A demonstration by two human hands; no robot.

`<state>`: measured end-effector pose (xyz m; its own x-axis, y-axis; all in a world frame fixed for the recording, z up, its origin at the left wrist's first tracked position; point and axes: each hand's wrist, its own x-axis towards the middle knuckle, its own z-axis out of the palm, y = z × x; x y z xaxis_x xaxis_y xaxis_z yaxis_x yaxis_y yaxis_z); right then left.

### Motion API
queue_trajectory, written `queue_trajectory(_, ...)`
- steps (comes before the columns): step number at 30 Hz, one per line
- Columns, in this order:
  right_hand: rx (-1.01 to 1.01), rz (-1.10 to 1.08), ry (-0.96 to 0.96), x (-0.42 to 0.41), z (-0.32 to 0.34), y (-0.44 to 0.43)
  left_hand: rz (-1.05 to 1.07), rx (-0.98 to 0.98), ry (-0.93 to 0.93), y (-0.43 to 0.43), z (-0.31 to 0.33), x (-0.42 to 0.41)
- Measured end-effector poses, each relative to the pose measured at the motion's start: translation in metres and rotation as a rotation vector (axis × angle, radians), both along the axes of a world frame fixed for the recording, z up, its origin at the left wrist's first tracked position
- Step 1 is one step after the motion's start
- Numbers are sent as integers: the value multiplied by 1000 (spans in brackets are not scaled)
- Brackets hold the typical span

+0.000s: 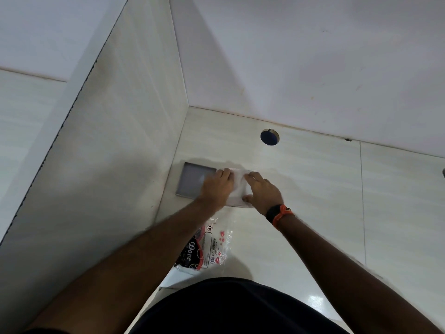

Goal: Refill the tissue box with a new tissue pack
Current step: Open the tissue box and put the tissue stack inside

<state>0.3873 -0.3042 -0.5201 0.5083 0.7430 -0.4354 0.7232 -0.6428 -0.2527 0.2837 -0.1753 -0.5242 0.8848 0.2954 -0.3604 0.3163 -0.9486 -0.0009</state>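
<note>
A flat grey tissue box (192, 179) lies on the pale counter near the left wall. A white stack of tissues (238, 189) sits over its right part. My left hand (216, 189) rests on the stack's left side, fingers spread over it. My right hand (262, 189) holds the stack's right edge, thumb at the near corner. The two hands press the tissues from both sides. A clear plastic tissue wrapper (204, 247) with black and red print lies on the counter below my left forearm.
A tiled side wall (108, 153) stands close on the left. The back wall meets the counter (325, 189) behind the box. A round hole with a blue plug (269, 136) sits in the counter beyond the box.
</note>
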Motion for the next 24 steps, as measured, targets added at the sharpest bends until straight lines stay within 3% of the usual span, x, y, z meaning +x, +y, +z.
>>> queue_trajectory(7, -119, 71, -13, 11, -2, -6, 3, -46, 49, 6, 3, -2)
queue_trajectory(13, -194, 105, -151, 4, -9, 1, 81, 117, 142, -12, 3, 10)
queue_trajectory(19, -259, 78, -106, 3, -14, 12, 60, 111, 183, -21, -10, 18)
queue_trajectory(22, -259, 88, -96, 4, -15, 13, 27, 38, 95, -11, -14, 15)
queue_trajectory(24, -257, 115, -90, 7, -12, 13, -18, -30, -68, -1, -14, 4)
